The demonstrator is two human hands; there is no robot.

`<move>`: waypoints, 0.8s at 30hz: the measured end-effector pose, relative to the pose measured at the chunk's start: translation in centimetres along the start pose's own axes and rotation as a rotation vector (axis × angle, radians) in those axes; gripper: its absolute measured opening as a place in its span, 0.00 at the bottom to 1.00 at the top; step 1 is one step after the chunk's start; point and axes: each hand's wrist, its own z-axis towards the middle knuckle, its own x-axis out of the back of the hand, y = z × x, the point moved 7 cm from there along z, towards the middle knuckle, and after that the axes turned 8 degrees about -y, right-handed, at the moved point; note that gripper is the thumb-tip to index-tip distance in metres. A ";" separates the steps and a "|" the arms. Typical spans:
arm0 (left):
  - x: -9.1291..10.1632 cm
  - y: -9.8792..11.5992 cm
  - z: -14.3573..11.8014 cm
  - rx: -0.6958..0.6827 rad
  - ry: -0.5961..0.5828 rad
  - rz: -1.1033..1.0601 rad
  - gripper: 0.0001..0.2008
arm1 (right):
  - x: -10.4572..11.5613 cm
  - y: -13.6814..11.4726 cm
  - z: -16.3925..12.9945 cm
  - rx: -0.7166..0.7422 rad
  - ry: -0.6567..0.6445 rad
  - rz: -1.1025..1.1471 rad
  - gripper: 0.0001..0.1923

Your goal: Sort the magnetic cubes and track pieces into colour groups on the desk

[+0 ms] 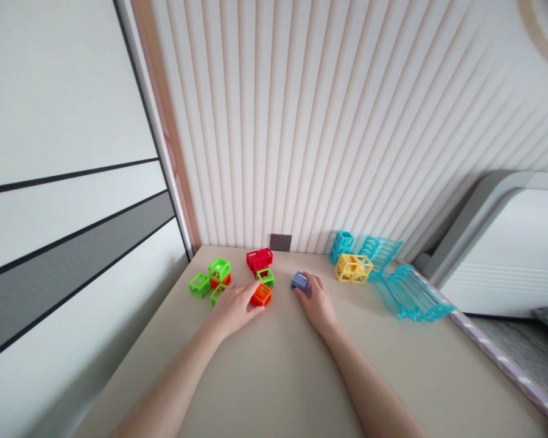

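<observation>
My left hand [236, 306] has its thumb and fingers around the left side of an orange open-frame cube [262, 296] on the table. Just behind that cube, a green open-frame cube [265, 278] sits in front of a group of red cubes [259, 258]. To the right, my right hand [318, 301] pinches a blue-violet open-frame cube [299, 280] between thumb and fingers at table level. Left of my left hand stand green cubes [200, 285], one of them [219, 267] on top of an orange cube [226, 281]. Another green cube [217, 295] is partly covered by my left hand.
Yellow cubes [353, 269] stand on the table [274, 377] at right, with a turquoise cube stack [342, 246] behind them. Turquoise translucent racks [413, 293] lie near the right edge. A ribbed wall [274, 121] with a dark socket [281, 243] borders the back.
</observation>
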 end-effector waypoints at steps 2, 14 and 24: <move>0.2 0.0 -0.1 -0.051 0.007 -0.026 0.29 | 0.5 -1.2 -0.4 0.080 0.076 -0.106 0.23; 8.3 -5.2 -3.7 -0.132 0.501 0.036 0.13 | -3.8 -12.6 -5.2 0.729 -0.345 -0.224 0.28; 3.7 -1.4 -1.8 -0.162 0.213 0.021 0.24 | -4.5 -11.9 -3.8 0.542 -0.341 -0.172 0.29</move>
